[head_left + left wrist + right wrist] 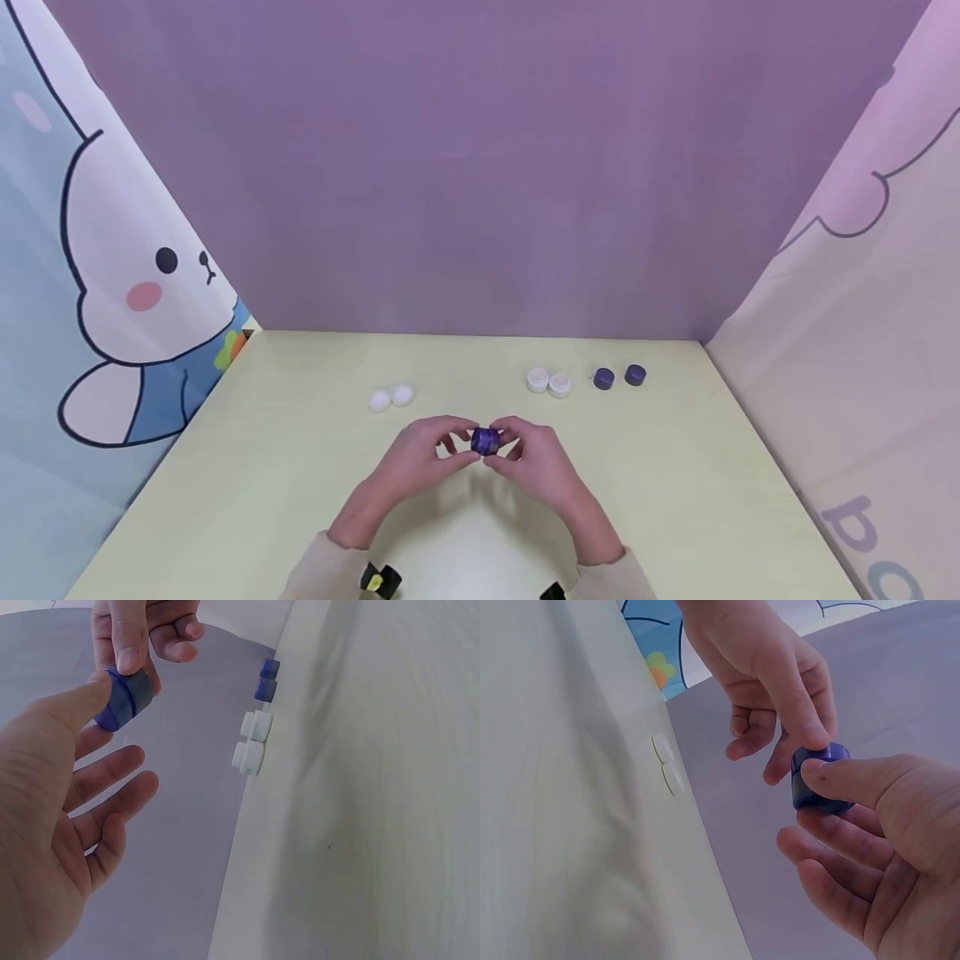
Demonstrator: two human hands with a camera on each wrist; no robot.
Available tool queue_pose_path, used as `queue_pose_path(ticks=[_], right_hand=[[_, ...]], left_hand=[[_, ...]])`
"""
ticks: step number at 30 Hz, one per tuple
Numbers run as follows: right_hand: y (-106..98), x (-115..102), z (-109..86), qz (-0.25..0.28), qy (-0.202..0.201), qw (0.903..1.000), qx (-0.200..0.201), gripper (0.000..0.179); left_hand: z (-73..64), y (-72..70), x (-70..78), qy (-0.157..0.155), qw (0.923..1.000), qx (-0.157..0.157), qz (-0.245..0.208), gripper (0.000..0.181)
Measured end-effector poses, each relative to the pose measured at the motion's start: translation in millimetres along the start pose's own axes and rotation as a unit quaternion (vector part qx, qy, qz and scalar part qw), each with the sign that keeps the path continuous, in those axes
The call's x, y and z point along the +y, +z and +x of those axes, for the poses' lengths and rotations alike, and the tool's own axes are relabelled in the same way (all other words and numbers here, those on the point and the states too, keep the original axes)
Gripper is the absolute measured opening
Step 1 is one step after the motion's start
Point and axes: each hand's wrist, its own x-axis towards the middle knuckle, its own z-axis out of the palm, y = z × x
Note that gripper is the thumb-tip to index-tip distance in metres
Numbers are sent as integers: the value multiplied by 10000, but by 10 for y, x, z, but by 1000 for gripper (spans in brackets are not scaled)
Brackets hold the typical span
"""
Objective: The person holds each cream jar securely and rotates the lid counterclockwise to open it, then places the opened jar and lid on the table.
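Note:
A small, shiny purple jar (485, 442) is held above the table between both hands, tilted on its side. My left hand (423, 454) pinches its left end between thumb and fingertips. On the other end, my right hand (542, 462) grips it the same way. In the right wrist view, a seam runs around the middle of the jar (821, 780), between a shiny half and a darker half. Whether the halves are screwed tight cannot be told. The other fingers of the left hand (67, 787) are loosely bent, apart from the jar.
Two white lids (392, 397) lie on the pale table (315, 500) at the left. Right of centre stand two white jars (559, 385) with narrower necks, and further right two small purple pieces (635, 375). A purple backdrop (480, 167) and printed side curtains (862, 350) enclose the table.

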Motion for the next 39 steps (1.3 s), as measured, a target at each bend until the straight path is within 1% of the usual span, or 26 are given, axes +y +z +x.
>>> queue_pose_path(ticks=[6,9,12,16,18,21,26,30,33,36,39], right_hand=[[22,7,5,-26,-38,10000,45,31],[26,6,15,-58,-40,10000,28,32],[25,-2,21,-107,-38,9999,28,33],[22,-8,29,-171,-55,9998,33,34],[24,-10,31,-197,-73,9998,33,34],[32,-10,31,-202,-100,9997,15,34],[40,-17,28,-207,-74,9998,-29,34],[39,-18,32,-249,-42,9997,-14,33],[43,-6,35,-291,-65,9996,-1,34],[51,10,30,-304,-78,9995,-12,34],[58,21,21,-290,-86,9995,-32,33]], left_hand=[[-25,40,-16,-141,9995,256,79,44],[-43,28,-21,-143,9995,272,29,50],[-44,5,-29,93,9997,198,-75,48],[-25,-12,-50,580,9980,182,-163,42],[-22,-13,-59,687,9973,215,-162,40],[-28,-18,-57,649,9975,240,-123,38],[-39,-30,-32,369,9989,261,94,37],[-34,-30,-28,267,9988,299,286,41],[-39,-27,-29,239,9987,305,326,47],[-46,-20,-36,386,9987,246,233,52],[-43,-2,-58,702,9973,165,106,52]])
